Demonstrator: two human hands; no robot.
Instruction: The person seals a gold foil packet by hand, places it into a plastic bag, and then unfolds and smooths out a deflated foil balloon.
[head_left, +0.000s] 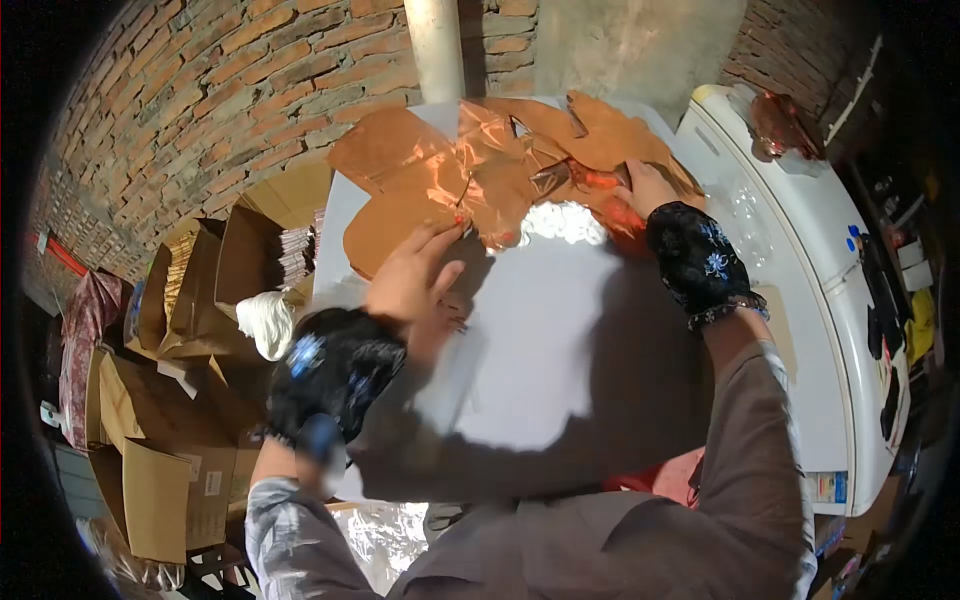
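Observation:
Shiny orange-brown film sheets (400, 225) lie spread and overlapping across the far part of a pale table (520, 350). At their near edge, left of centre, my left hand (415, 275) reaches in with its fingertips beside a small red spot; whether it pinches anything is unclear. Over on the right, my right hand (648, 190) is closed at a crumpled red-orange translucent piece (600, 180) on top of the sheets. Both wrists wear black cuffs with blue flowers. Small clear crinkled film (565, 222) shines between the hands.
Open cardboard boxes (155, 490) stand at the left, some with bundled packs. A white bundle (265, 322) hangs at a box edge. Along the right is a white appliance (800, 250) with a brown plastic bag (785, 125) on it. A brick wall and white pipe (437, 50) rise behind.

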